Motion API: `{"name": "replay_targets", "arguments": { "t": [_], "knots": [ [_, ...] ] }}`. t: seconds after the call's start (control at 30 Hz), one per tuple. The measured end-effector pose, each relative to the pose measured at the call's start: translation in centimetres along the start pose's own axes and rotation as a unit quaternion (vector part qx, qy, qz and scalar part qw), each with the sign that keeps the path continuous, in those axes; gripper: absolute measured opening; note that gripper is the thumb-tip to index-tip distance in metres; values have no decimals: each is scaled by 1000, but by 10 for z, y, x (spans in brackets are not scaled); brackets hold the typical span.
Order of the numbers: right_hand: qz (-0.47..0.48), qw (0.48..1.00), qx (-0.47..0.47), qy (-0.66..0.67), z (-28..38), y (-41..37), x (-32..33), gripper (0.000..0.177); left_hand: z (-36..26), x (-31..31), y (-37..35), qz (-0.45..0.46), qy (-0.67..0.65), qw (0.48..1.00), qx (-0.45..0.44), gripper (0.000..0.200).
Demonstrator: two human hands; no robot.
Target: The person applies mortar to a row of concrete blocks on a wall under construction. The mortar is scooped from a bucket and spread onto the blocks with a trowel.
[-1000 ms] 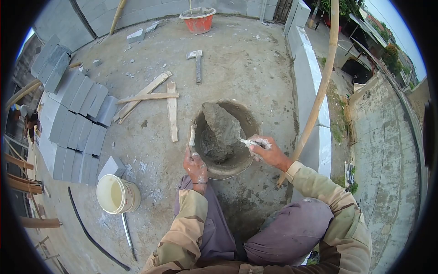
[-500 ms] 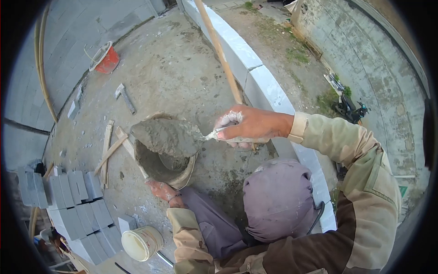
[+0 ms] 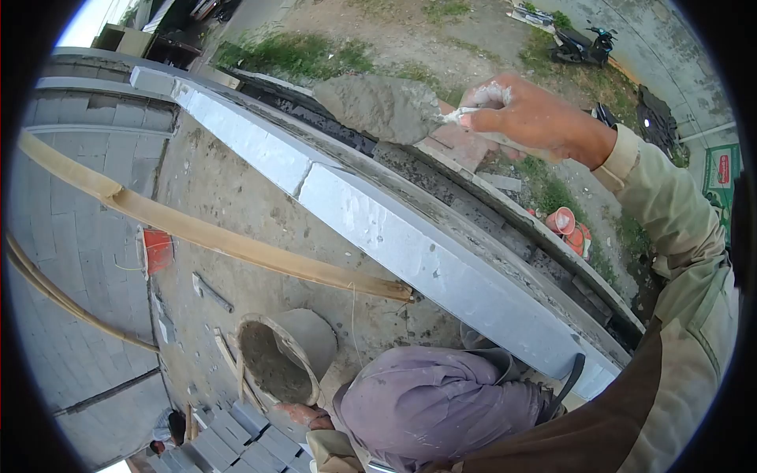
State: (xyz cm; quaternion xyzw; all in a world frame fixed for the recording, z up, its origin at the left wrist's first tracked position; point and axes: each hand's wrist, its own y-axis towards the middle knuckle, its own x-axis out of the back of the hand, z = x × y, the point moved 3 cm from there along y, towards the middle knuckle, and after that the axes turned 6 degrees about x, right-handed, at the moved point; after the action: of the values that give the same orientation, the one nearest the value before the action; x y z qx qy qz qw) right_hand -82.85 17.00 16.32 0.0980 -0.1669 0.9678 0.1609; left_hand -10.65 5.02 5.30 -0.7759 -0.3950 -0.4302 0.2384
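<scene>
My right hand (image 3: 520, 118) is closed around the handle of a trowel, held out over the far side of the low block wall (image 3: 378, 221). A thick load of wet grey mortar (image 3: 378, 106) covers the trowel's blade. Low down, my left hand (image 3: 301, 415) is at the rim of a mortar bucket (image 3: 315, 339), its fingers partly hidden and seemingly gripping the edge. Wet mortar lines the inside of this bucket, whose mouth faces left. My bent knee (image 3: 426, 402) is between the bucket and the wall.
A long wooden pole (image 3: 229, 240) slants across towards the wall. On the floor are a hammer (image 3: 211, 292), a red bucket (image 3: 158, 251) and stacked grey blocks (image 3: 229, 441). Beyond the wall stand a motorbike (image 3: 582, 47) and an orange bucket (image 3: 561, 221).
My right hand has carried the loaded trowel from above the mortar bucket up and across the wall. The view has turned towards the wall. My left hand has stayed by the bucket's rim.
</scene>
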Motion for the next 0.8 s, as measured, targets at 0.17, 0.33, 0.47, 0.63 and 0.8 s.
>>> {"name": "replay_targets", "arguments": {
  "t": [0.17, 0.33, 0.47, 0.63, 0.8],
  "knots": [
    [-95, 988, -109, 56, -138, 56, 11, 28, -29, -34, -2, -8, -88, 996, 1, 107],
    [-106, 967, -174, 154, -274, 119, -42, 46, -60, -56, 0, -18, -77, 996, -33, 105],
    [-109, 921, -165, 336, -362, 153, -104, 47, -81, -60, 6, -27, -72, 995, -57, 104],
    [-139, 841, -154, 499, -382, 157, -113, 57, -101, -71, 14, -30, -82, 993, -74, 103],
    [-229, 829, -114, 498, -379, 157, -60, 56, -102, -79, 20, -27, -86, 993, -70, 101]
  ]
}}
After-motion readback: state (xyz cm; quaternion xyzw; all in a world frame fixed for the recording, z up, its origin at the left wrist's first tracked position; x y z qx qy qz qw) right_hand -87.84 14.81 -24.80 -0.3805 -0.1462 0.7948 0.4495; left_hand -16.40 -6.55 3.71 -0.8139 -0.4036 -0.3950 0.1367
